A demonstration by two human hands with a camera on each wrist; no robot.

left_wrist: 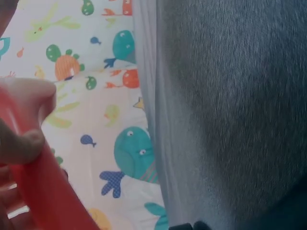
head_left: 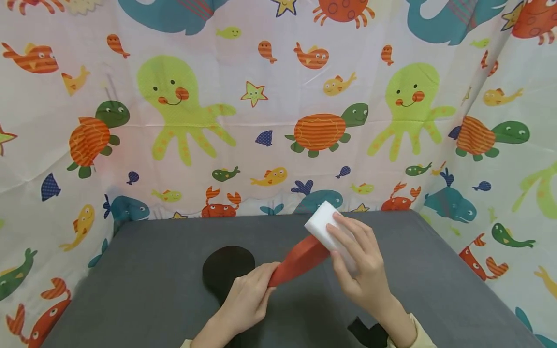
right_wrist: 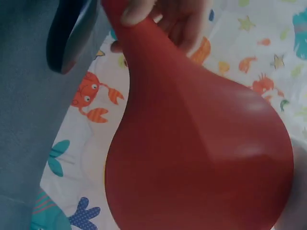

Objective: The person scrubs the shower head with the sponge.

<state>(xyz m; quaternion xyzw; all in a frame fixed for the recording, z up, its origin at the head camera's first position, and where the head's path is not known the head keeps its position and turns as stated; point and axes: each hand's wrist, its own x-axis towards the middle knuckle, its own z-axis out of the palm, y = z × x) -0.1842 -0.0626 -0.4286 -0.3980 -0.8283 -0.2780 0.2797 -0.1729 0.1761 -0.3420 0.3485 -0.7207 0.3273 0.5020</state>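
A smooth red paddle (head_left: pixel 301 258) with a broad rounded end and a narrow neck is tilted above the grey tabletop. My left hand (head_left: pixel 249 300) grips it by the narrow end, its thumb lying on the red surface in the left wrist view. With fingers and thumb, my right hand (head_left: pixel 363 263) holds a white sponge block (head_left: pixel 324 223) against the far, upper part of the paddle. The right wrist view shows the broad glossy face (right_wrist: pixel 201 143); the sponge's contact side is hidden. Beside my left hand lies a black paddle-shaped thing (head_left: pixel 227 270), partly covered by that hand.
The grey tabletop (head_left: pixel 161 270) ends at a hanging curtain (head_left: pixel 270 121) printed with sea animals, which also runs down both sides. Close to my right wrist lies a small black piece (head_left: pixel 365 333), cut off by the frame's lower edge.
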